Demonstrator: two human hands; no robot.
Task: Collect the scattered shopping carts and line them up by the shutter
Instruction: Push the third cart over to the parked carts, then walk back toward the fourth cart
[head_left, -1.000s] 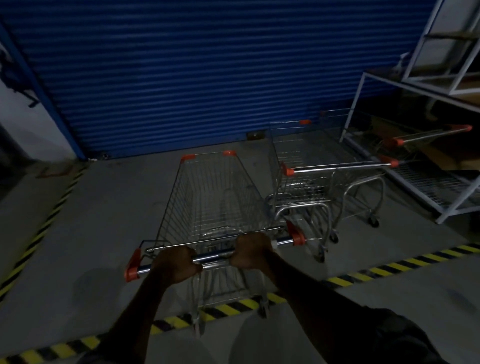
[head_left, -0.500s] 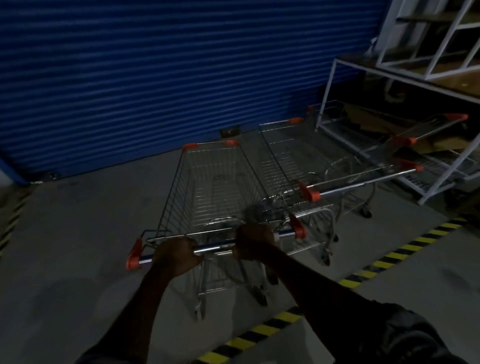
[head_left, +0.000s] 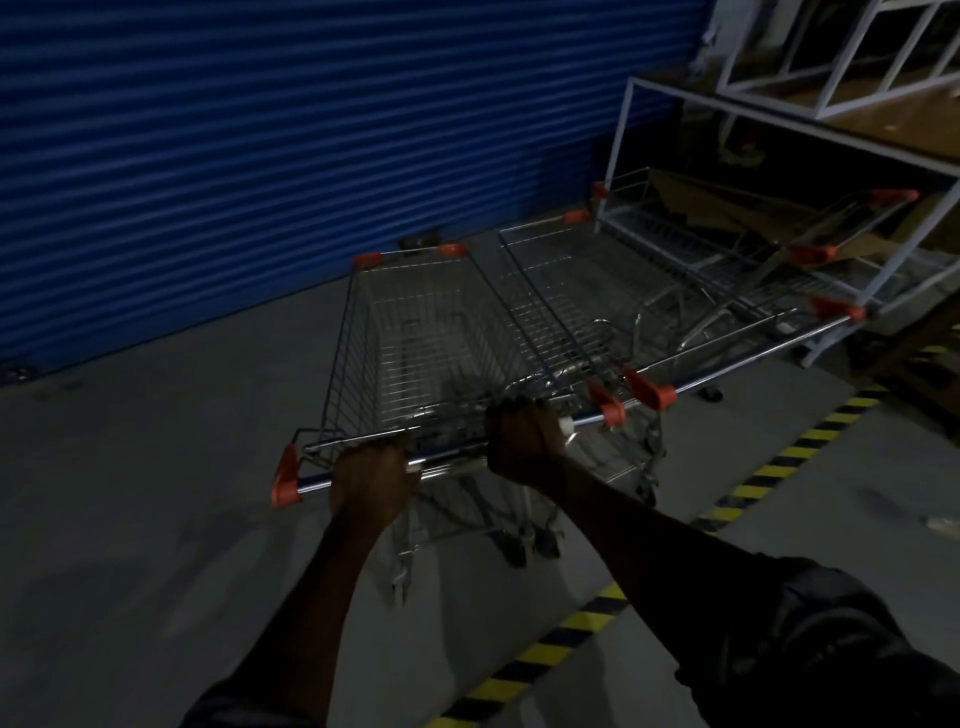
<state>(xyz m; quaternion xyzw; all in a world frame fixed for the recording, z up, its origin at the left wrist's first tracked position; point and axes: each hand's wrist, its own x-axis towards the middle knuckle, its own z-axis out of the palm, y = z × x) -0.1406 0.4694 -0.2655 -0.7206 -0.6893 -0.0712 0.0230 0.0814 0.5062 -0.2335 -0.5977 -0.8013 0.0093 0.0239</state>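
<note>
Stripe: a yellow-and-black floor stripe (head_left: 566, 631) runs slantwise under the arms.
Hands: two; the left hand (head_left: 371, 480) and right hand (head_left: 524, 441) each have fingers curled round the handle bar (head_left: 452, 460).
Held cart (head_left: 415, 338): on concrete, its long axis runs from the handle away from the person, with the narrow front facing the shutter (head_left: 311, 130).
Carts: three; the second cart (head_left: 571, 291) is just beside it on the right, pointing much the same way. The third cart (head_left: 831, 228) is partly inside the white rack (head_left: 621, 145).
</note>
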